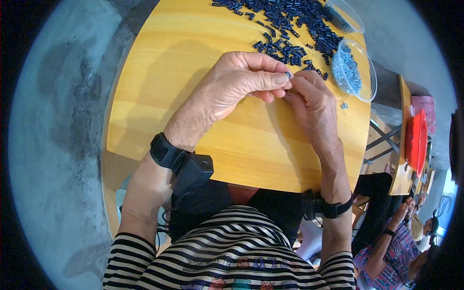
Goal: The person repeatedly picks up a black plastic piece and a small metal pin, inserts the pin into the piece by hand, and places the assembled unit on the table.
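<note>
My left hand [241, 79] is closed above the yellow wooden table, thumb and fingers pinching a tiny dark blue piece [288, 75]. Only a bit of that piece shows. Against it, on the right, my right hand [314, 99] is closed too, its fingertips meeting those of the left. Whatever it pinches is hidden. Just beyond both hands lies a spread of small dark blue oblong pieces [290, 50]. A clear round tub [374, 84] of small light-blue translucent pieces [349, 72] stands to the right. Beside it rests a small loose pale piece [344, 106].
A second clear tub [355, 14] stands at the far right corner of the yellow table [159, 87]. Black straps with small devices [193, 166] sit on my wrists. To the right, another table [400, 179] holds a red basin [416, 140], with other people [391, 246] seated nearby.
</note>
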Demonstrator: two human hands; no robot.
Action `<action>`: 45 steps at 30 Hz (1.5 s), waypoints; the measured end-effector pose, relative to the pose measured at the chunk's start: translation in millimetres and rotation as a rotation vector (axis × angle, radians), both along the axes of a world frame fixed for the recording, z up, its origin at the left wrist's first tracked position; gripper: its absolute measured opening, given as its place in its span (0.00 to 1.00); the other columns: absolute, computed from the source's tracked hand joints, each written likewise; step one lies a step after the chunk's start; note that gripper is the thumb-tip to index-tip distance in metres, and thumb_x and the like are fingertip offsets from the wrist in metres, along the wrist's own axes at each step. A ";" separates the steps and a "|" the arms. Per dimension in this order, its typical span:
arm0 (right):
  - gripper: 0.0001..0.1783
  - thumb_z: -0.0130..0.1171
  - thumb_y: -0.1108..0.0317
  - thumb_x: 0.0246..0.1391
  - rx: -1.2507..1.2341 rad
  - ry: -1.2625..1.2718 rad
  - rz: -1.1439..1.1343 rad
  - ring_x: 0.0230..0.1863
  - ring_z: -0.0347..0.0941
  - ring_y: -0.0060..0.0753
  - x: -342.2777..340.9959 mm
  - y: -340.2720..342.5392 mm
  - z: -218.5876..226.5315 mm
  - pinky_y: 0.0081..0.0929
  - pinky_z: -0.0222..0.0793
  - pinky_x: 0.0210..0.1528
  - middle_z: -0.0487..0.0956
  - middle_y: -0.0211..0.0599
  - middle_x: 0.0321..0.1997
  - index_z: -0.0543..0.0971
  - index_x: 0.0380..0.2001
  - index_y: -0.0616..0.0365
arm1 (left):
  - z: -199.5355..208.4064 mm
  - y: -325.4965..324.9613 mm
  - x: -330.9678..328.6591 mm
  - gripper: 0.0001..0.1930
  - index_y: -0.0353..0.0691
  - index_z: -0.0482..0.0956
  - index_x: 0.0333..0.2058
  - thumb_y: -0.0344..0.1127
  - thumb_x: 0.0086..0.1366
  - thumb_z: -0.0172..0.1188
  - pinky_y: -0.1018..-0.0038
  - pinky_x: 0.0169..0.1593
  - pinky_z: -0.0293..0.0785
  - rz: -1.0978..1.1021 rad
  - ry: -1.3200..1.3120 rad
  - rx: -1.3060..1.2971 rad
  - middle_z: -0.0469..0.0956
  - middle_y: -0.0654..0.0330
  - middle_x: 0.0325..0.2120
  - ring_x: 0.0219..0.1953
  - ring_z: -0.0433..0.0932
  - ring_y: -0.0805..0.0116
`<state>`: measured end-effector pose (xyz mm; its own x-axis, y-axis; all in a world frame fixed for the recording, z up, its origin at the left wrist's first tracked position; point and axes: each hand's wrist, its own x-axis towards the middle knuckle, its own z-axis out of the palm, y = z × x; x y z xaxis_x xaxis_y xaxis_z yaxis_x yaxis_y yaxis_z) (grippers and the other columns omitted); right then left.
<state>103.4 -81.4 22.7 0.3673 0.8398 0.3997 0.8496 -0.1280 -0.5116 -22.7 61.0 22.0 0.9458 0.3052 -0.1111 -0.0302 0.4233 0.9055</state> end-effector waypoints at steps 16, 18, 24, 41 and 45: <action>0.07 0.54 0.68 0.56 0.305 1.466 0.002 0.22 0.67 0.15 3.5 -25.2 7.7 0.12 0.60 0.21 0.77 0.30 0.32 0.76 0.36 0.59 | -5.5 -13.5 4.6 0.11 0.34 0.79 0.36 0.33 0.56 0.63 0.81 0.31 0.74 -0.049 0.025 0.091 0.80 0.59 0.26 0.27 0.77 0.75; 0.08 0.55 0.68 0.56 0.314 1.490 0.017 0.23 0.67 0.15 -1.1 -25.9 10.0 0.12 0.61 0.22 0.77 0.30 0.32 0.77 0.36 0.59 | -7.1 -16.4 6.7 0.11 0.32 0.79 0.35 0.31 0.55 0.64 0.82 0.28 0.73 -0.023 0.027 0.085 0.80 0.59 0.24 0.24 0.77 0.76; 0.08 0.55 0.70 0.54 0.270 1.519 0.049 0.27 0.62 0.16 -1.6 -26.1 10.4 0.13 0.58 0.27 0.72 0.27 0.32 0.74 0.37 0.61 | -3.3 -19.9 6.8 0.10 0.32 0.80 0.35 0.30 0.55 0.64 0.83 0.28 0.73 -0.010 0.048 0.125 0.79 0.60 0.23 0.23 0.76 0.77; 0.08 0.56 0.69 0.54 0.239 1.436 0.045 0.25 0.63 0.14 -5.4 -23.0 8.2 0.13 0.57 0.26 0.73 0.24 0.26 0.76 0.36 0.60 | 2.9 -22.5 5.2 0.10 0.34 0.80 0.34 0.31 0.54 0.65 0.85 0.27 0.70 -0.004 0.066 0.169 0.78 0.64 0.21 0.23 0.75 0.79; 0.08 0.57 0.68 0.54 0.234 1.355 -0.003 0.25 0.64 0.14 -8.6 -22.3 10.6 0.13 0.57 0.26 0.73 0.24 0.25 0.76 0.36 0.60 | 0.3 -23.0 4.7 0.10 0.34 0.80 0.34 0.31 0.54 0.65 0.85 0.28 0.70 -0.004 0.053 0.142 0.78 0.63 0.21 0.23 0.75 0.79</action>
